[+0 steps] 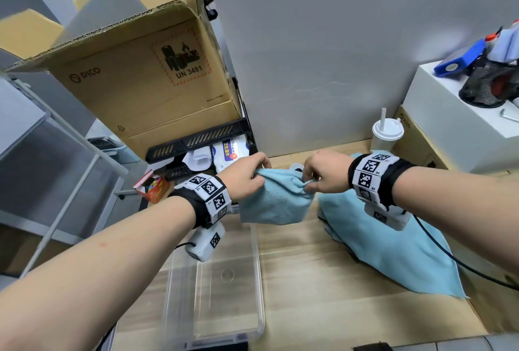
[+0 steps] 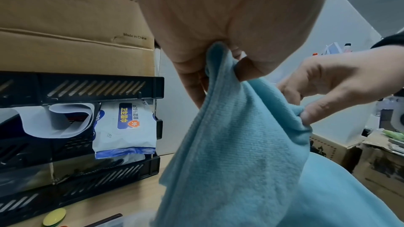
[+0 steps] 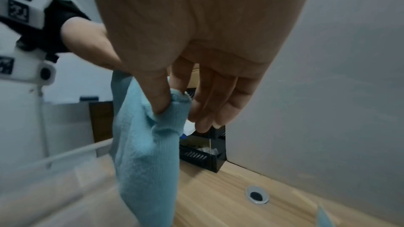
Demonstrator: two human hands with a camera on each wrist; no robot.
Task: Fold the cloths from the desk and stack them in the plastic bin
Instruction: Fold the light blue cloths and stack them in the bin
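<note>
A light blue cloth (image 1: pixel 273 200) hangs folded in the air above the far end of a clear plastic bin (image 1: pixel 259 289). My left hand (image 1: pixel 247 179) grips its left top corner, fingers curled round the fabric (image 2: pixel 220 82). My right hand (image 1: pixel 323 175) pinches the right top corner between thumb and forefinger (image 3: pixel 166 106), the other fingers hanging straight. Another blue cloth (image 1: pixel 393 244) lies spread over a small pile on the wooden desk (image 1: pixel 323 280), under my right wrist. Inside the bin I see only its bare floor.
A black tray rack (image 1: pixel 196 142) with wipe packs stands behind the bin under a large cardboard box (image 1: pixel 140 75). A lidded white cup (image 1: pixel 386 134) and boxes (image 1: pixel 449 126) sit at the right. A cable (image 1: pixel 455 260) crosses the spread cloth. A grommet hole (image 3: pixel 257 196) lies near the wall.
</note>
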